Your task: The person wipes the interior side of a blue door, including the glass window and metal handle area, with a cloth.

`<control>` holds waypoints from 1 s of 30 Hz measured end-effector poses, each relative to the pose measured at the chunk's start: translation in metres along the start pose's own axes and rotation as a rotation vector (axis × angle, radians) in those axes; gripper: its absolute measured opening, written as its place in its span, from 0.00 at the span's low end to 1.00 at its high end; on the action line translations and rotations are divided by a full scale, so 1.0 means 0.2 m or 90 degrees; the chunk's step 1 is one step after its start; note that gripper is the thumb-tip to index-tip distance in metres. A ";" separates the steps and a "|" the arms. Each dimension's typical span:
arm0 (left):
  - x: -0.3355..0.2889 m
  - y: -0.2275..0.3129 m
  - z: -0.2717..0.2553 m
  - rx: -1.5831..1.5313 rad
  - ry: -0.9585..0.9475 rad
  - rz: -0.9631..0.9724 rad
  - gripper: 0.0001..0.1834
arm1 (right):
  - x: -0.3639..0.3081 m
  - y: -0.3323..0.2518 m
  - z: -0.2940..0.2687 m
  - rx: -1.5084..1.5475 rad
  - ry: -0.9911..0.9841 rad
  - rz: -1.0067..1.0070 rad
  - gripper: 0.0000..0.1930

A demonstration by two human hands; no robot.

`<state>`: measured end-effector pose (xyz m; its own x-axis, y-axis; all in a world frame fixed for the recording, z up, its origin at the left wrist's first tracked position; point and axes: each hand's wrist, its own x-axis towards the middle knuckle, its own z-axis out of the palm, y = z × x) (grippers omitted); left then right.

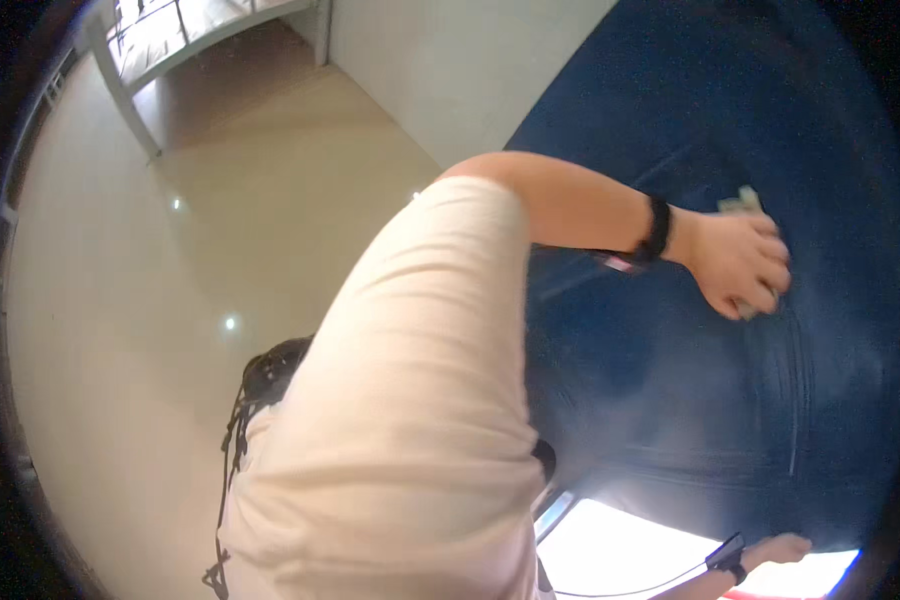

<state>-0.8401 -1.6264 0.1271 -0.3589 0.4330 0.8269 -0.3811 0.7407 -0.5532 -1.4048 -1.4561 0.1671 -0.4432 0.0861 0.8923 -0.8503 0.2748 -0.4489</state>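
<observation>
two hands in view, both the person's own. the left hand (738, 262) is stretched out across a big dark blue surface (690, 400), fingers curled down and closed over a pale greenish cloth (740, 204); bits of the cloth stick out above the knuckles and again under the fingertips, the rest is hidden by the hand. hand and cloth press flat on the blue surface, upper right part of the view. a black wristband (658, 228) sits on that wrist, with a small pinkish tag-like piece just below the forearm, too small to tell what it is. faint curved streaks show on the blue surface below and right of the hand. the left arm comes out of a light cream sleeve (410, 400) that fills the middle of the picture. the right hand (782, 548) is low at the bottom edge, near a bright white panel (620, 550), also with a dark band at the wrist; it is small and partly cut off, so cannot tell whether its fingers are spread or closed, or whether it holds anything. a thin dark cable runs across the white panel toward that wrist. left side is beige floor (120, 330) with light spots, a white wall (450, 70) at top centre, and a black strap or cord bundle (260, 385) hanging beside the sleeve.
</observation>
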 end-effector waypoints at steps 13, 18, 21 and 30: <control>0.30 0.01 0.26 -0.085 -0.264 0.274 0.16 | -0.04 -0.31 -0.07 -0.093 0.005 -0.026 0.19; 0.34 0.00 0.30 -0.098 -0.147 0.247 0.12 | 0.02 -0.01 0.09 -0.111 -0.029 -0.091 0.17; 0.29 0.02 0.28 -0.125 -0.151 0.201 0.13 | 0.01 0.09 0.08 -0.139 -0.075 -0.058 0.17; -0.15 -0.32 -0.31 0.190 -0.043 -0.276 0.25 | -0.07 -0.10 -0.11 0.039 0.027 -0.054 0.23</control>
<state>-0.7525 -1.6556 0.1451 -0.1650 0.0787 0.9831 -0.7290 0.6617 -0.1753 -1.3751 -1.4422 0.1639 -0.3581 0.1061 0.9276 -0.9002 0.2243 -0.3732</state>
